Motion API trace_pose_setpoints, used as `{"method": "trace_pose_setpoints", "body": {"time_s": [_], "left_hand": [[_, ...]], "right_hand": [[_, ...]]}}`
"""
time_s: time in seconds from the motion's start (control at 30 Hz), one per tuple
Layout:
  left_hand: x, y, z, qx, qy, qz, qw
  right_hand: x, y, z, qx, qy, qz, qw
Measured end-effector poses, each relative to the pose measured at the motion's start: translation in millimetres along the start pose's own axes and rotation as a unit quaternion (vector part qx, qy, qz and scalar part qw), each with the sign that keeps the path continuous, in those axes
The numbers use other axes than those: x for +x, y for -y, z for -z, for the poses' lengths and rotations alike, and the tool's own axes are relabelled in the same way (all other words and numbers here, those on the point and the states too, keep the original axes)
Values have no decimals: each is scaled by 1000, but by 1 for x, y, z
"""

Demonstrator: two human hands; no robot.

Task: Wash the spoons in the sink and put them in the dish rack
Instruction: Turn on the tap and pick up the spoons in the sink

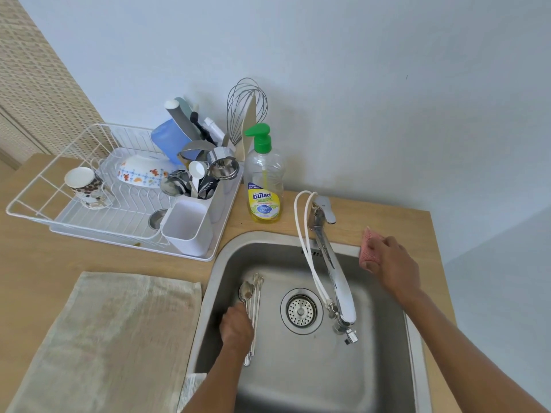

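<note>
Several metal spoons (252, 293) lie in a bunch on the left side of the steel sink (301, 380). My left hand (237, 327) is down in the sink with its fingers closed around the spoons' handles. At the sink's far right rim, my right hand (389, 262) grips a pink sponge (369, 248) resting on the counter edge. The white wire dish rack (89, 201) stands on the counter at the back left, with a white cutlery holder (187, 231) at its near right corner.
A chrome faucet (334, 272) with a white hose reaches over the sink above the drain strainer (301, 310). A dish soap bottle (264, 180) stands behind the sink. The rack holds a mug (85, 186), a bowl and utensils. A beige towel (110, 338) lies at left.
</note>
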State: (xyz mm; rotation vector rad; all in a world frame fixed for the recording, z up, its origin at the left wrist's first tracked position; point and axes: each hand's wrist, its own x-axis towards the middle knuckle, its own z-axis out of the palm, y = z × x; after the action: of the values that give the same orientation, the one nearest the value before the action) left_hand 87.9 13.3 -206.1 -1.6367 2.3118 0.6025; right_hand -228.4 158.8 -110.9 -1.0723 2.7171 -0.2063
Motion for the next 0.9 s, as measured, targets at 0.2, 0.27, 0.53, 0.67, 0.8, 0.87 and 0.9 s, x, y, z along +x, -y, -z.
{"method": "trace_pose_setpoints", "body": {"time_s": [0.2,0.27,0.53,0.67,0.8,0.87,0.9], "left_hand": [[5,-2,-2,9,31,24,999],[8,-2,-1,2,39,28,999],[8,1,-2,-27,40,43,998],[1,5,-3,-36,23,45,998],[-3,9,0,-46,-3,40,998],[-6,10,1,-66,-2,43,997],[-6,10,0,-66,2,44,997]], "right_hand": [[-1,1,-2,18,-7,-15,1000],[0,2,-1,14,-3,-17,1000],[-2,2,-2,23,-18,-4,1000],[-2,1,1,34,-17,-4,999],[-2,1,1,42,-16,-8,999],[-2,2,2,43,-17,-9,999],[-1,2,2,46,-19,-10,999]]}}
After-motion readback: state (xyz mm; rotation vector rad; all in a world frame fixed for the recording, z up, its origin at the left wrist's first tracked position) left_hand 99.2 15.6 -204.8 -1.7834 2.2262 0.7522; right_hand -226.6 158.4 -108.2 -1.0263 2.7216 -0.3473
